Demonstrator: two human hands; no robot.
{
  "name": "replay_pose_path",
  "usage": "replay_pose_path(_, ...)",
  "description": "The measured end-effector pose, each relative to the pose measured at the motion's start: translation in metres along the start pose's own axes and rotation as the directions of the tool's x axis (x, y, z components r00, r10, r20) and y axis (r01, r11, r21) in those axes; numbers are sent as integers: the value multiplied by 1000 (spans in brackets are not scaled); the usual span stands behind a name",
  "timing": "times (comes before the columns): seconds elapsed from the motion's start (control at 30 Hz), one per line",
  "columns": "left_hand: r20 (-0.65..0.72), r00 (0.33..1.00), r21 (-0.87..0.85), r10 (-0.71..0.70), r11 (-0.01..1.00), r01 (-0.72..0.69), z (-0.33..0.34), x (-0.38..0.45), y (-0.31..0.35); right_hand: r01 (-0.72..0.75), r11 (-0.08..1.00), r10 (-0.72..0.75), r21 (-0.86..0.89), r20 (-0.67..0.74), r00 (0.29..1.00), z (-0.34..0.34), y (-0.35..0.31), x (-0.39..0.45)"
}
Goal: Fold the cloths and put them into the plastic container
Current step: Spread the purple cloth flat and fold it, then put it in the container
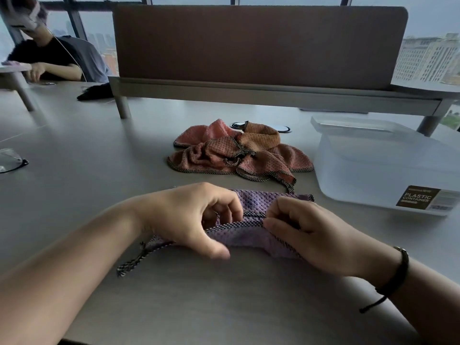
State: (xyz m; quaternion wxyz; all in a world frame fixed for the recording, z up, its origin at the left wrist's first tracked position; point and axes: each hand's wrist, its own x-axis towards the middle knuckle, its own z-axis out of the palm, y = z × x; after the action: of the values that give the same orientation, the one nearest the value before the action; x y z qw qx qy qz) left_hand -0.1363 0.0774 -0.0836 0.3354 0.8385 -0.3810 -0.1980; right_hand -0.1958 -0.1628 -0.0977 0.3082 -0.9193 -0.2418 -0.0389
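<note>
A purple waffle-weave cloth (251, 207) with a checkered border lies on the grey table (224, 295) in front of me. My left hand (194, 220) pinches its near edge on the left. My right hand (306, 232) pinches the same edge on the right, lifting a fold of it. Its hanging loop trails toward the lower left. Behind it lies a crumpled heap of pink and orange cloths (236, 153). The translucent plastic container (388, 168) stands at the right, and I cannot make out anything inside it.
A raised shelf with a brown divider panel (258, 46) crosses the back of the table. Glasses (10, 160) lie at the left edge. A second person (54, 58) sits at the far left, a dark cloth (95, 92) near them.
</note>
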Motion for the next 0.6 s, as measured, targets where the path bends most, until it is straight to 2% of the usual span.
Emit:
replay_pose_path(0.17,17,994,-214,-108,971,109,-32,-13,-23,-83,994,88,76,-64,994,-7,9,2)
replay_pose_path(0.27,29,985,-286,-170,943,171,-46,-21,-39,-95,990,89,101,66,994,-15,9,0)
replay_pose_path(0.37,56,978,-336,-201,918,208,-49,-24,-49,-41,997,50,-65,147,988,-19,5,-4)
replay_pose_path(0.43,49,977,-359,-207,909,210,-51,-24,-54,-38,996,44,-84,75,996,-19,6,-3)
replay_pose_path(0.5,33,978,-373,-208,905,205,-53,-24,-58,-62,998,61,-31,-8,998,-20,12,-1)
replay_pose_path(0.6,25,978,-401,-208,894,200,-56,-26,-63,-66,997,68,43,-41,997,-23,15,-1)
